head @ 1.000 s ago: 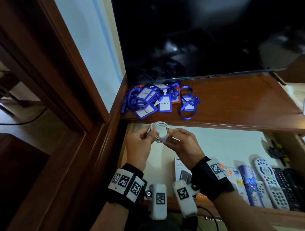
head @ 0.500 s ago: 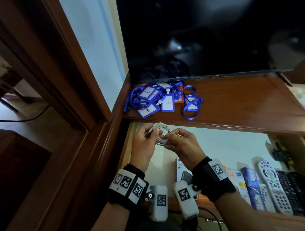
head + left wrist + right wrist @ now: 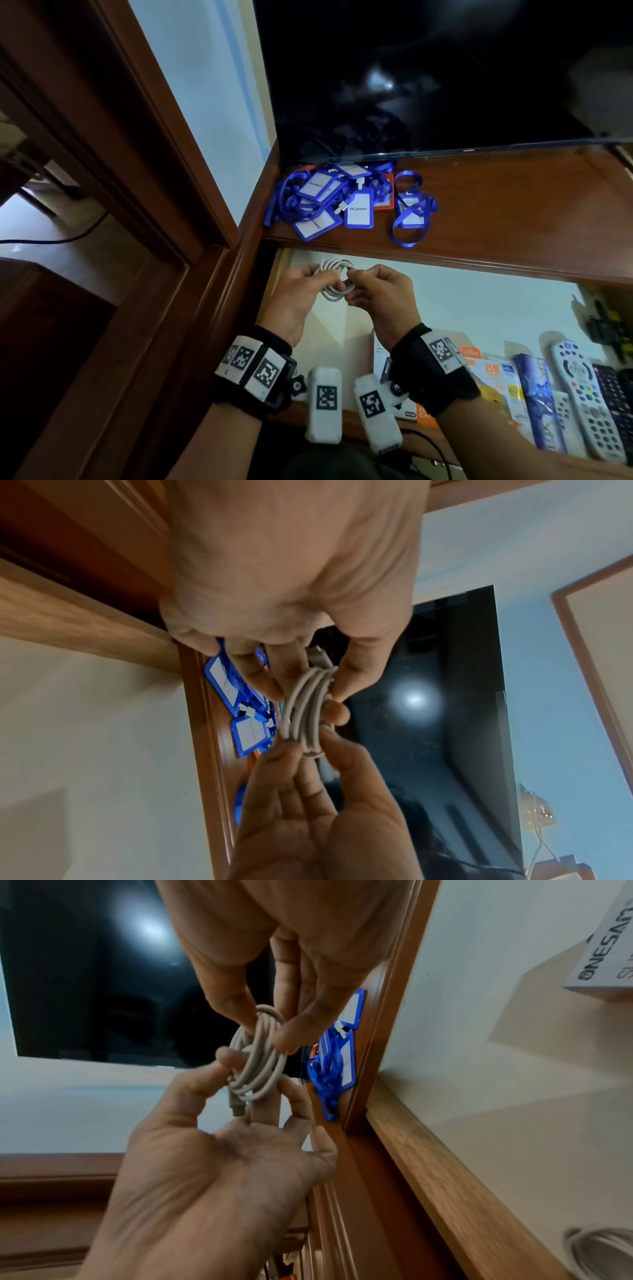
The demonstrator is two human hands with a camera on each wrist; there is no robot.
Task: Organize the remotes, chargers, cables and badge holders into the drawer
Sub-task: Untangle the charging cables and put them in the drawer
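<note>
TV (image 3: 445,68) stands dark at the back of the shelf; the drawer (image 3: 479,308) is pulled out below it. In the drawer, right of the hands: boxed chargers (image 3: 496,380), then remotes (image 3: 582,394). Badge holders (image 3: 342,202) lie heaped on the shelf just beyond the drawer's left rear corner, not yet stowed. Above that corner, the left hand (image 3: 294,301) and right hand (image 3: 383,298) each pinch opposite sides of the coiled white cable (image 3: 335,281). Coil hangs upright between both hands, over the drawer's bare left part. Judgement: set-down is straight down; either hand equally near.
</note>
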